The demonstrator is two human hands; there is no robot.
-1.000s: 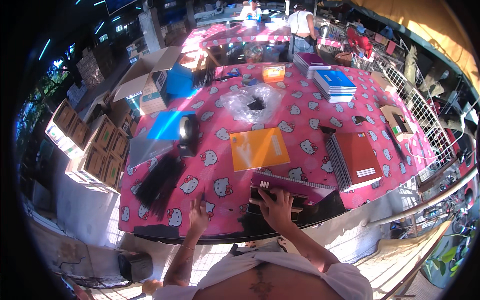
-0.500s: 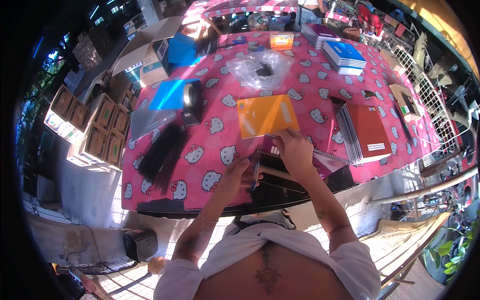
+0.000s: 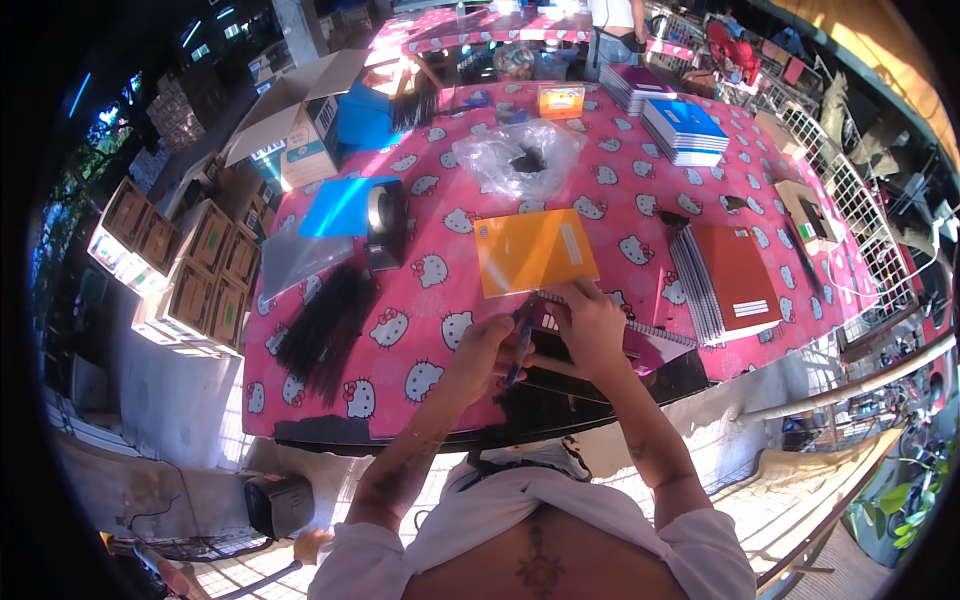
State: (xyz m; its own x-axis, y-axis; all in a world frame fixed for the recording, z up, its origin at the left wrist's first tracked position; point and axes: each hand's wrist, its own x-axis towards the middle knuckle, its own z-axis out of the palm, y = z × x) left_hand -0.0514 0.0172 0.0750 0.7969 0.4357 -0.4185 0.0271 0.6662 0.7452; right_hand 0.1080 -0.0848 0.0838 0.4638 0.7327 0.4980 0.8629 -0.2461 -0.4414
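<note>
Holding blue pen (image 3: 519,345) w/ left hand (image 3: 487,352) | right hand (image 3: 592,322) on spiral notebook (image 3: 640,345) | orange folder (image 3: 534,250) just beyond

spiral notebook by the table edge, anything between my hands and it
Nothing visible does. The right hand already rests on the spiral notebook, and the left hand, beside it, holds a blue pen upright.

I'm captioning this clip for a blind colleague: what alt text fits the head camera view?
Seen from above, a person's left hand and right hand handle a spiral-bound notebook at the near edge of a pink cartoon-print table. An orange notebook, red notebooks and a tape dispenser lie beyond.
</note>
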